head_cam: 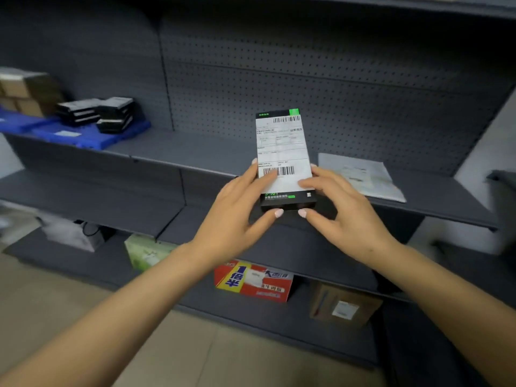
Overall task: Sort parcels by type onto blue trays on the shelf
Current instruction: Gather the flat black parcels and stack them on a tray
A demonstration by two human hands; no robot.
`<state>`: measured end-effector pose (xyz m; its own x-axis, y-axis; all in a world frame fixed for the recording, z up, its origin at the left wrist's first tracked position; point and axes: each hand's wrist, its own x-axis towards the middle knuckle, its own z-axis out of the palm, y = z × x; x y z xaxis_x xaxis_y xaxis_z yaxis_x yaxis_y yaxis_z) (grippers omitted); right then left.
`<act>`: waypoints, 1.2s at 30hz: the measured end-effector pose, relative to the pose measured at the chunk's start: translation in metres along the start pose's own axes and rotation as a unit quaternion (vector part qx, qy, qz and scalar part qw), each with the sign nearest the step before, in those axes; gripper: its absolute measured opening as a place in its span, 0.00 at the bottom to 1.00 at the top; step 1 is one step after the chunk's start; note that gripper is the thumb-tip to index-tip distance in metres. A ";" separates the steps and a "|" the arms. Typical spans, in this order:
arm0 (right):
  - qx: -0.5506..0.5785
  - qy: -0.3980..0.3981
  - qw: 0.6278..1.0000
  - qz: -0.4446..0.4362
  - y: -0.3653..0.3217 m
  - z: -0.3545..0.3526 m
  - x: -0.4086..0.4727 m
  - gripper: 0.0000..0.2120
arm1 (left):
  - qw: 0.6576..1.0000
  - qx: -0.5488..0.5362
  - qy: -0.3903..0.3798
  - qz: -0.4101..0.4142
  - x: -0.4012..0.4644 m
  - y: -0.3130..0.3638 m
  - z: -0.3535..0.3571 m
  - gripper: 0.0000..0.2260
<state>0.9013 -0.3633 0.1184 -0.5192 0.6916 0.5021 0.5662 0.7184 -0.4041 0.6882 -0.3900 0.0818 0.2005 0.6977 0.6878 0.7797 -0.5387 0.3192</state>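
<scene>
Left hand (237, 210) and right hand (343, 216) grip black box (283, 160); carry level to blue tray (92, 136) holding matching black boxes (95, 111).

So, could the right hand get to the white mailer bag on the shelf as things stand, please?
Probably not yet: the right hand and left hand both grip the black box. The white mailer bag lies unobstructed just beside it.
</scene>
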 end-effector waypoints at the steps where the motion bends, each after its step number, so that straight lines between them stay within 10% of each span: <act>1: 0.013 -0.011 1.000 0.000 -0.013 0.016 0.007 0.21 | 1.000 0.011 0.001 -0.008 -0.013 -0.014 -0.013 0.27; 36: 0.173 -0.184 0.943 -0.219 -0.168 0.399 0.423 0.27 | 0.938 0.200 0.067 -0.275 -0.068 -0.436 -0.248 0.28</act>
<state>0.3313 -0.1623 0.0940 -0.8771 0.2567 0.4061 0.0362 0.8782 -0.4769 0.1876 -0.3203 0.0576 -0.3523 0.7385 0.5749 0.9089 0.1236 0.3983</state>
